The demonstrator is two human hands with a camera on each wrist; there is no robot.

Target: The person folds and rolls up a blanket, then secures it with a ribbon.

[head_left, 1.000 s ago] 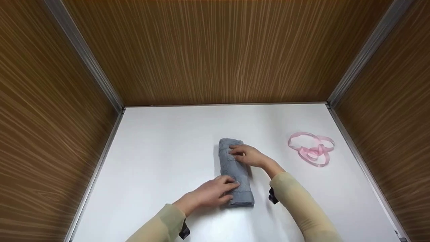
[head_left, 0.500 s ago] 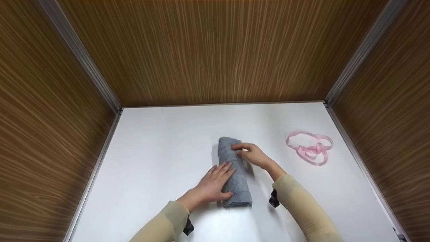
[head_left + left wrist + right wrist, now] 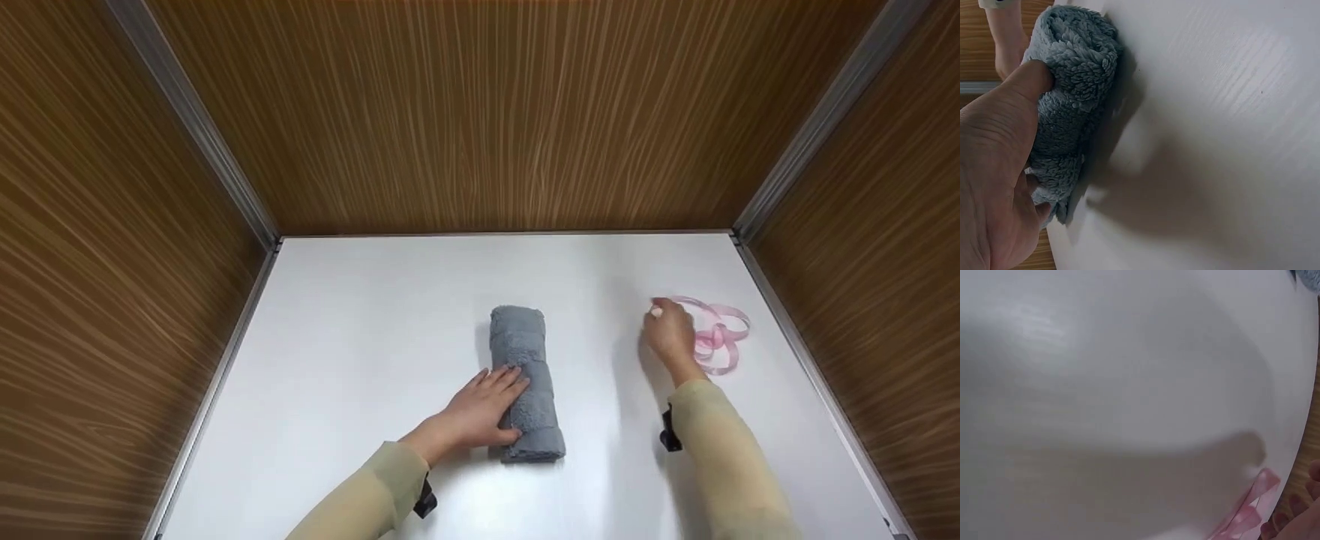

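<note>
The grey rolled terry towel lies in the middle of the white worktop, with its long side pointing away from the person. The left hand rests on the near half of this roll; its fingers lie straight over the top, and in the left wrist view the thumb presses against the fluffy end of the roll. The right hand is well apart from the towel, at the right side of the worktop, and it touches the left edge of the loose pink satin ribbon. Its fingers look bent at the ribbon, but I cannot tell if they already pinch it. In the right wrist view only the fingertips and a piece of the ribbon show.

Brown wood-grain walls with grey metal corner strips stand around the worktop.

Half a second ago the right hand was on the far end of the towel; now it has left it and come to the ribbon. The left hand has stayed on the roll.
</note>
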